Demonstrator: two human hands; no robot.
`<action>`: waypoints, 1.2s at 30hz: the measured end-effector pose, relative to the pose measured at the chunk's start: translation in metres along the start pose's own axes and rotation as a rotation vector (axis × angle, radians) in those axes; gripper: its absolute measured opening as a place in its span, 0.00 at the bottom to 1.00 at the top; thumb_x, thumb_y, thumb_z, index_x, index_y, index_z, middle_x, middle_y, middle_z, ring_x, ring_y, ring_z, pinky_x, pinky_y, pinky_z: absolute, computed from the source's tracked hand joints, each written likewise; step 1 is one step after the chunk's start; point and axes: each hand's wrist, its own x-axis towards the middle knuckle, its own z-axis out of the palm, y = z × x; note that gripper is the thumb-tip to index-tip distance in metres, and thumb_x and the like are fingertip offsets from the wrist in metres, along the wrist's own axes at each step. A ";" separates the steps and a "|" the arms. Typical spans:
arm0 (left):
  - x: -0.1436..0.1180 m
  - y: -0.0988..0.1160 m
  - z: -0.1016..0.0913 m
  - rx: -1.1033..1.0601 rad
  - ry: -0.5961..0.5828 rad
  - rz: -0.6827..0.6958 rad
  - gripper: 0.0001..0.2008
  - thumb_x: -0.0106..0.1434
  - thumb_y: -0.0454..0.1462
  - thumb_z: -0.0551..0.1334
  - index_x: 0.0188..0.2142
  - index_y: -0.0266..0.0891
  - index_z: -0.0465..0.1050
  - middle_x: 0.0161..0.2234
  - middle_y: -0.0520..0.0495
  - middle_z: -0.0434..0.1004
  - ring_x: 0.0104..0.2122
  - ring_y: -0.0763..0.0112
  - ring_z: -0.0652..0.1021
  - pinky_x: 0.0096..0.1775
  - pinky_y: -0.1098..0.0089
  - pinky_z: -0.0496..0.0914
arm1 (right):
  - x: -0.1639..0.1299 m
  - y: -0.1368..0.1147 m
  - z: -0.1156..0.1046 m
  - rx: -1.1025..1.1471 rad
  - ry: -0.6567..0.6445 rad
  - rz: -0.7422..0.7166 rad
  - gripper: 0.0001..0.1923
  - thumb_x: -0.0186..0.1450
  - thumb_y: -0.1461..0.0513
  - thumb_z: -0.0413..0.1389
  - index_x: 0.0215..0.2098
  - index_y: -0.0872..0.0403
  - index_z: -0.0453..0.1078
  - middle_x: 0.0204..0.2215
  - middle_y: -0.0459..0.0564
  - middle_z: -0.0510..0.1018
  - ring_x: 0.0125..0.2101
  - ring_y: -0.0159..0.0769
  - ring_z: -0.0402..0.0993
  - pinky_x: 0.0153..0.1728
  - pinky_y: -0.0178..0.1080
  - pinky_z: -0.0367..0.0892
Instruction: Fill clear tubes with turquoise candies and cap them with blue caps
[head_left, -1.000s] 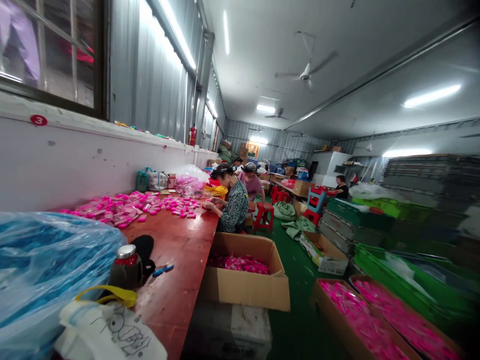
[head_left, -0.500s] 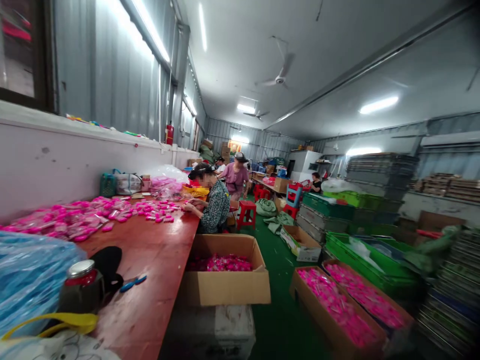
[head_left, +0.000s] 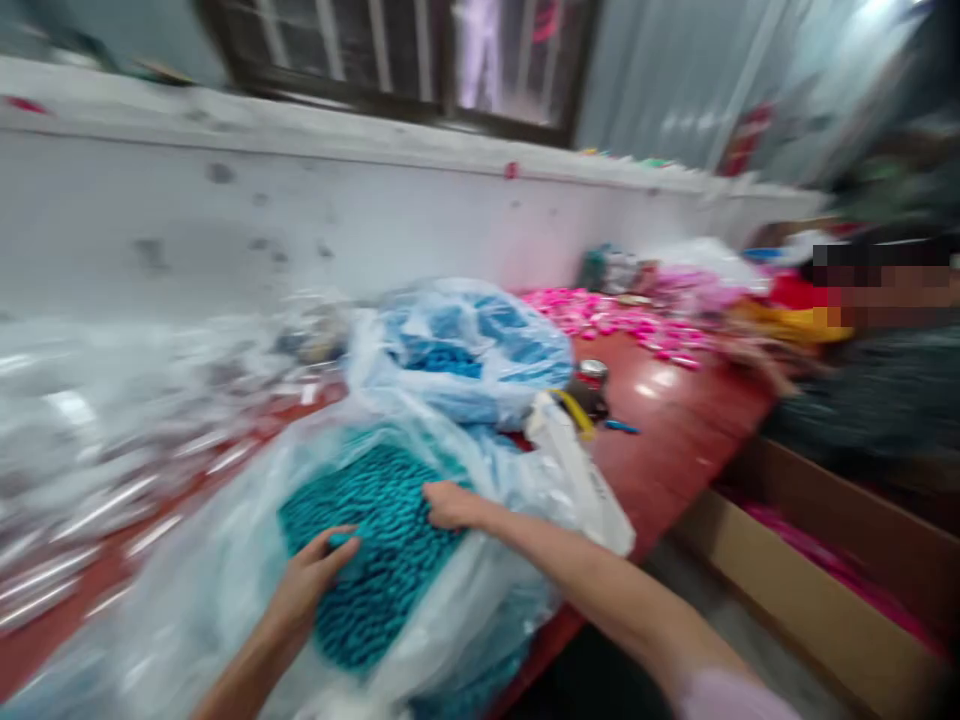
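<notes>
Blurred red table point(head_left: 679, 440); both hands point(head_left: 309, 585) point(head_left: 448, 503) on teal pieces point(head_left: 382, 560) (finger grip unclear).

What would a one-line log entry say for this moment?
left hand: on teal pieces | right hand: on teal pieces | container: clear plastic bag | surface: red table

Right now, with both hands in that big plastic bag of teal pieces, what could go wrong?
The clear bag bulges past the edge of the red table, so it might slide off and spill. The left hand and right hand press on loose teal pieces, which could scatter. A second bag of blue pieces leans close behind and might get knocked.
</notes>
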 end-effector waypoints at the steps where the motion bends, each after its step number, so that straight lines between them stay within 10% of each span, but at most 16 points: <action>1: -0.009 -0.005 -0.015 -0.045 0.037 -0.028 0.15 0.57 0.41 0.61 0.41 0.34 0.66 0.33 0.49 0.72 0.32 0.70 0.74 0.32 0.69 0.69 | 0.011 -0.008 0.007 0.009 -0.051 -0.026 0.14 0.65 0.64 0.48 0.49 0.59 0.61 0.33 0.50 0.74 0.29 0.32 0.72 0.29 0.36 0.68; 10: -0.022 -0.023 -0.031 -0.333 0.032 -0.131 0.33 0.48 0.47 0.63 0.49 0.38 0.53 0.29 0.50 0.72 0.17 0.75 0.72 0.16 0.77 0.59 | 0.006 -0.009 -0.021 -0.342 0.263 0.116 0.15 0.63 0.66 0.43 0.43 0.55 0.68 0.39 0.54 0.75 0.41 0.37 0.70 0.37 0.34 0.60; 21: -0.015 -0.048 -0.018 -0.118 -0.167 -0.074 0.22 0.49 0.45 0.58 0.42 0.37 0.60 0.27 0.54 0.69 0.13 0.81 0.68 0.13 0.79 0.57 | -0.025 -0.019 -0.002 -0.531 -0.340 -0.090 0.11 0.55 0.65 0.50 0.29 0.53 0.75 0.29 0.49 0.79 0.32 0.36 0.73 0.29 0.32 0.59; 29: -0.017 -0.043 -0.016 -0.111 -0.141 -0.131 0.16 0.50 0.40 0.57 0.39 0.39 0.60 0.24 0.57 0.66 0.12 0.79 0.68 0.12 0.79 0.55 | 0.010 -0.007 -0.028 -0.735 -0.008 0.212 0.18 0.61 0.74 0.40 0.42 0.64 0.69 0.38 0.65 0.74 0.40 0.43 0.72 0.38 0.38 0.63; 36: -0.015 -0.047 -0.016 -0.181 -0.126 -0.109 0.17 0.49 0.42 0.58 0.38 0.39 0.61 0.23 0.57 0.67 0.12 0.78 0.68 0.13 0.78 0.57 | 0.023 -0.023 0.011 -0.732 0.016 0.218 0.16 0.60 0.73 0.44 0.39 0.61 0.72 0.36 0.64 0.76 0.38 0.46 0.73 0.35 0.41 0.67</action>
